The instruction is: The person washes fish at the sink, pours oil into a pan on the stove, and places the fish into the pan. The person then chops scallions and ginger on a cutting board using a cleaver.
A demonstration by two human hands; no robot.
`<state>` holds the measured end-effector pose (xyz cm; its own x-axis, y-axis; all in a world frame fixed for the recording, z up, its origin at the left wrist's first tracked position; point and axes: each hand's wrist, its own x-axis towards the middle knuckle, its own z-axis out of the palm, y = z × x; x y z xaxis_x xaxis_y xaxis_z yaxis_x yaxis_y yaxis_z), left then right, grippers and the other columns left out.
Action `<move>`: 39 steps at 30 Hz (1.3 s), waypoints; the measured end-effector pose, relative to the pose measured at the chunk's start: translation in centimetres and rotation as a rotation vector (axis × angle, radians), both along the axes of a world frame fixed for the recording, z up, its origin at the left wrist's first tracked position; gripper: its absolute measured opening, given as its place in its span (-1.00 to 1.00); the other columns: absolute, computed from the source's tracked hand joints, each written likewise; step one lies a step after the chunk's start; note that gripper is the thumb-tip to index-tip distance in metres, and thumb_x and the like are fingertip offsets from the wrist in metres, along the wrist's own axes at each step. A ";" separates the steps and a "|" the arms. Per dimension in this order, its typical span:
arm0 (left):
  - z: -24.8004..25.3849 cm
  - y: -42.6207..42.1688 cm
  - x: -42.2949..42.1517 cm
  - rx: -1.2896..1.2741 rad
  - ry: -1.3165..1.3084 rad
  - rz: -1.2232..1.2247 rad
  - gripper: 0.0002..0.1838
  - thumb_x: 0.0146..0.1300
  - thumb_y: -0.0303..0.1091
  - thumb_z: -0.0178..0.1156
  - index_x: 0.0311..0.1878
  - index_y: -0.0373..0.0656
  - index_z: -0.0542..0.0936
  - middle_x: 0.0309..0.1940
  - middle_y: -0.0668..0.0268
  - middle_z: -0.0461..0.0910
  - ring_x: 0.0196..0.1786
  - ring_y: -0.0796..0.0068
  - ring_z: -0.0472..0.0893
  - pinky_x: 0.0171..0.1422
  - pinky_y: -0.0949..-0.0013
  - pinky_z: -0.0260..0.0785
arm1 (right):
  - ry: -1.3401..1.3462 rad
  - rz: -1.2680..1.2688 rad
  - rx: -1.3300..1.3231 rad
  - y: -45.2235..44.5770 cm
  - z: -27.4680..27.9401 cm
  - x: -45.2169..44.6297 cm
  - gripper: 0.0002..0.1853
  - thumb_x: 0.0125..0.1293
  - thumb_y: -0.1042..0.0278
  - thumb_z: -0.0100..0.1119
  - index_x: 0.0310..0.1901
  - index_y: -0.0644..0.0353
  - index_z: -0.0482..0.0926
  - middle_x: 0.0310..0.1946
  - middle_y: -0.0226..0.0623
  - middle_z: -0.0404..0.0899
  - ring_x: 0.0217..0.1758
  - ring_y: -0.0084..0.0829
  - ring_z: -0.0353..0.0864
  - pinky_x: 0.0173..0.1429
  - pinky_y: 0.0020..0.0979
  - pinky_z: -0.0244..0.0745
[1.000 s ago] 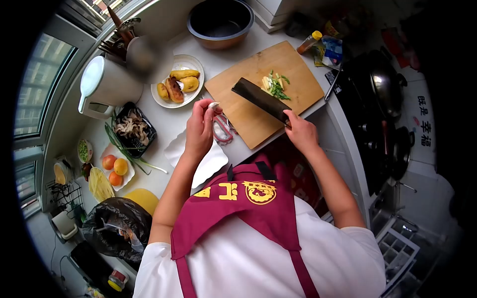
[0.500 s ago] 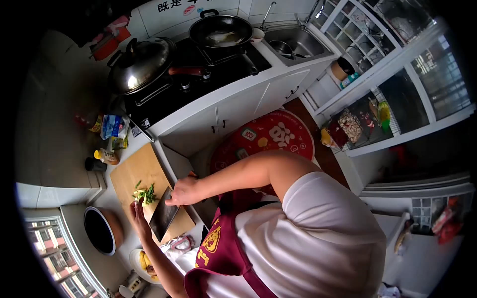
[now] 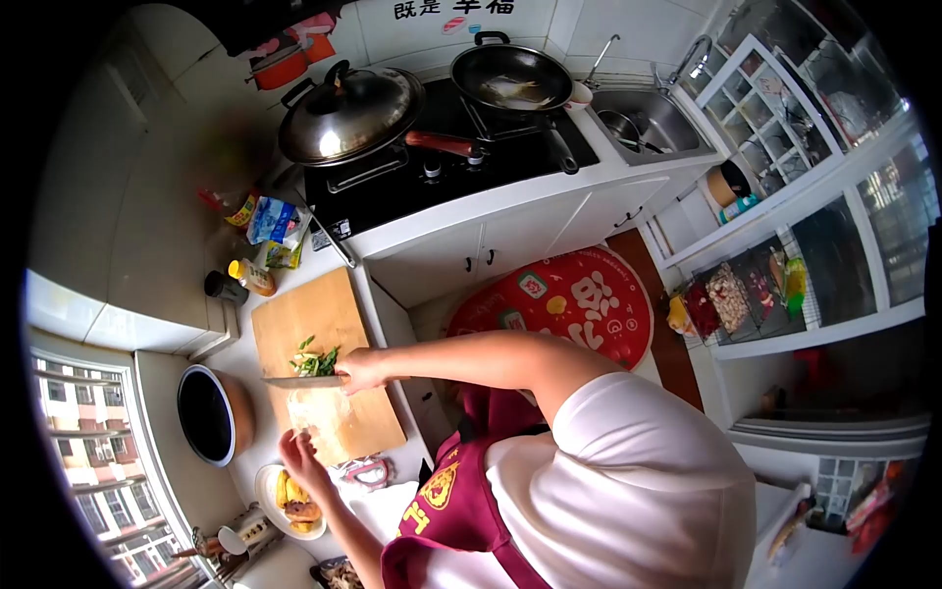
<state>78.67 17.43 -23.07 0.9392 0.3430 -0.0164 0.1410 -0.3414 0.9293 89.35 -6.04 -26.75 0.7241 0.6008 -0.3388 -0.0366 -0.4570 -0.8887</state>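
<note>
My right hand is closed around the handle of a cleaver. Its blade stands nearly on edge across the wooden cutting board, alongside a small heap of chopped green vegetable. My left hand hovers by the board's lower left edge, apart from the blade, its fingers loosely bent with gaps between them. Small pale bits show near those fingertips; whether they touch is unclear. A plate with yellow and brown food lies close to my left hand.
A dark-mouthed pot stands left of the board. Bottles and packets line the counter behind it. On the stove are a lidded wok and an open frying pan with food. A sink lies farther right.
The cleaver has turned from lying tilted on the board to standing across it beside the greens. My left hand has drawn back from the greens toward the plate. The camera view has shifted.
</note>
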 end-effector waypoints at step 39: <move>-6.8 -5.8 1.2 0.658 0.026 -0.102 -0.78 0.12 -0.32 0.23 -0.18 -0.15 0.52 -0.27 0.13 0.52 -0.08 0.10 0.53 -0.11 0.13 0.44 | 0.869 -0.231 0.550 -7.1 4.4 -9.1 -0.61 0.22 0.48 0.02 0.08 0.03 0.24 -0.53 -0.44 0.30 -0.70 -0.69 0.28 -0.64 -0.62 0.25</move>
<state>79.88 11.66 -29.91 0.9697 0.1983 0.1430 0.0971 -0.8492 0.5190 80.22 -13.16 -22.34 0.4793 0.7080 -0.5186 -0.7954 0.1008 -0.5976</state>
